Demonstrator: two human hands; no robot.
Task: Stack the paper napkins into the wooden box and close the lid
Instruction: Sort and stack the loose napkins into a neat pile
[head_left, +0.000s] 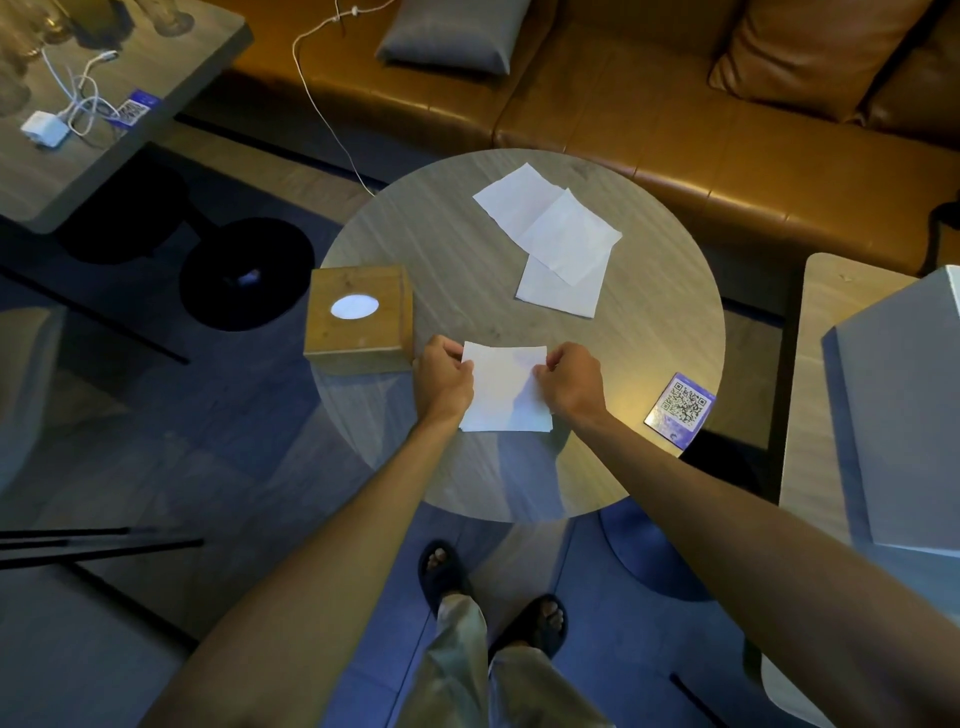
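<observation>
Your fingers (465, 358) pinch one napkin (504, 389) by its far corners, pinched shut, both hands.

Bench (447, 249) first: wooden box (358, 322), lid down, sits just left of that napkin so the transfer stays short; loose napkins (550, 239) wait beyond it.

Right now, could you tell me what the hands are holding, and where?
Both hands, left and right, pinch one paper napkin at its far corners.

We can't read QR card (680, 410) right of right hand (569, 384). Left hand (445, 382) fingertips hidden under napkin (505, 387) edge. Box (358, 319) interior unseen beside left hand. We see far-left glassware (31, 31) cropped, blurred.
</observation>
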